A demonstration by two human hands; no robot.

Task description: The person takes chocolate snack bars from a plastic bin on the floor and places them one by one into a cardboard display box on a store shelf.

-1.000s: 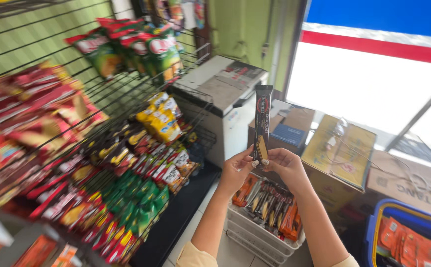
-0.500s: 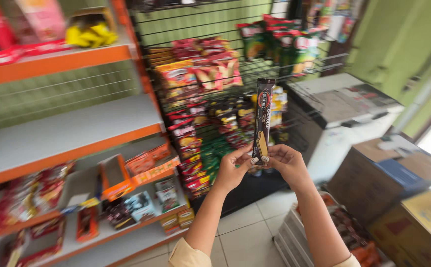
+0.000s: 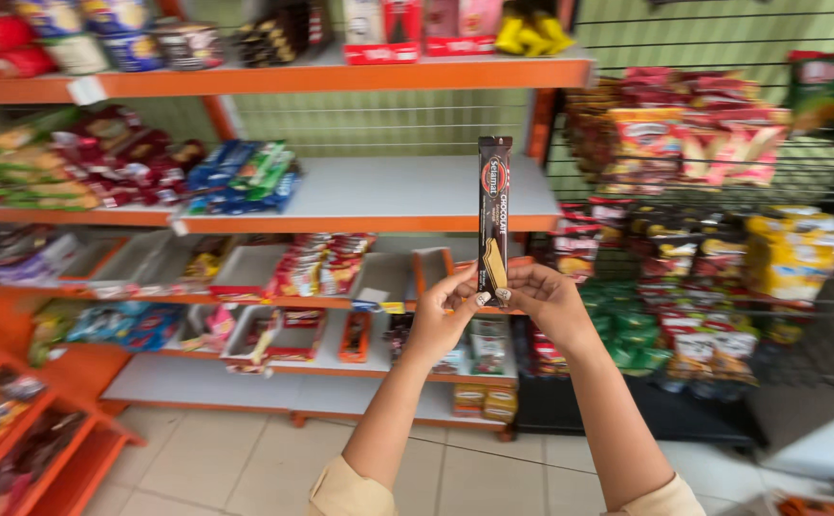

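Shelving: we face an orange-edged shelf unit (image 3: 359,222) stocked with packets and tins; its middle shelf is bare grey toward the right-hand end, just behind what we hold.
Wire rack: to the right stands a wire rack (image 3: 723,191) hung with red, yellow and green snack packets, well apart from our hands.
Wafer pack: the long dark wafer pack (image 3: 494,215) is held in the air in front of the shelves, resting on nothing.
Long axis: we see it upright, almost plumb, its top end level with the middle shelf's grey board and its bottom end down between our two hands.
Left hand: our left hand (image 3: 439,320) pinches the pack's bottom end from the left, fingertips closed on it.
Right hand: our right hand (image 3: 549,301) grips the same bottom end from the right, fingers curled on its edge.
Nearness: both hands touch the pack, neither nearer; the pack rises straight up from them.
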